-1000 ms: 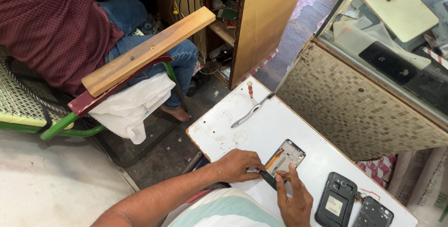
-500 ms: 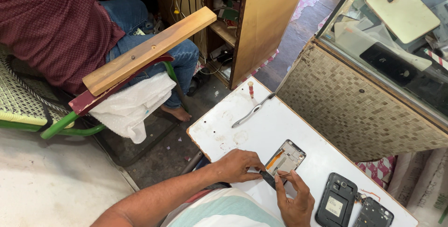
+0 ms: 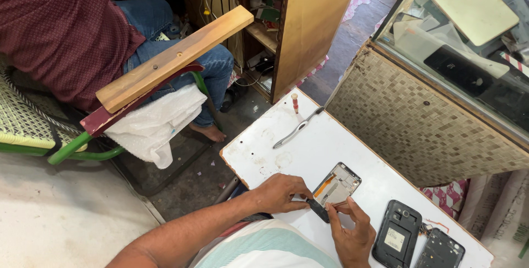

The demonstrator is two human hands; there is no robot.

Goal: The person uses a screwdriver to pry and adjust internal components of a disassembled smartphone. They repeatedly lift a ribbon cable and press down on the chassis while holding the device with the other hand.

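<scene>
Barely anything has shifted: both hands stay on the phone frame (image 3: 334, 187), left hand (image 3: 278, 193) steadying, right hand (image 3: 352, 234) fingers pinching its lower end on the desk (image 3: 264, 152).

My left hand (image 3: 278, 192) and right hand (image 3: 348, 234) cover the near end of the opened phone frame (image 3: 334, 186); whatever my fingertips pinch there is too small to tell. Right of my fingers, the dark inner frame (image 3: 441, 250) runs off the bottom edge.

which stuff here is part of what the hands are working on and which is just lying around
In hand:
- phone screen panel, pinched at its lower end by the left hand and right hand

Lying about:
- black phone body and second opened phone frame on the white table
- tweezers
- small red-tipped screwdriver
</scene>
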